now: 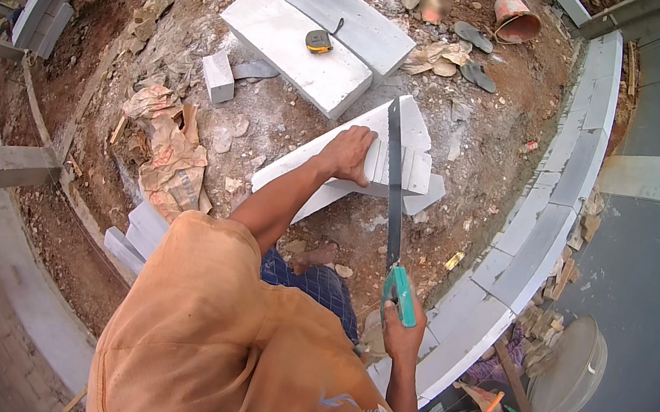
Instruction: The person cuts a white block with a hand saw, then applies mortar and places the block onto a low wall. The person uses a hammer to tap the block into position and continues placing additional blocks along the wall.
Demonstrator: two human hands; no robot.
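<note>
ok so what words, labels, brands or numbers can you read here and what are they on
Shirt: blue and white print with lettering, partly folded; I won't copy it out.
Crumpled paper bag: faded reddish print, too blurred to read.
Tape measure: any marking is too small to read.
Handsaw: nothing legible.

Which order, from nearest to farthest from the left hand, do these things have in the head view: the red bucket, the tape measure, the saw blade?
1. Saw blade: nearest, just to the right of the left hand.
2. Tape measure: ahead and slightly left, on a white block.
3. Red bucket: farthest, ahead and right, on the ground.
</note>
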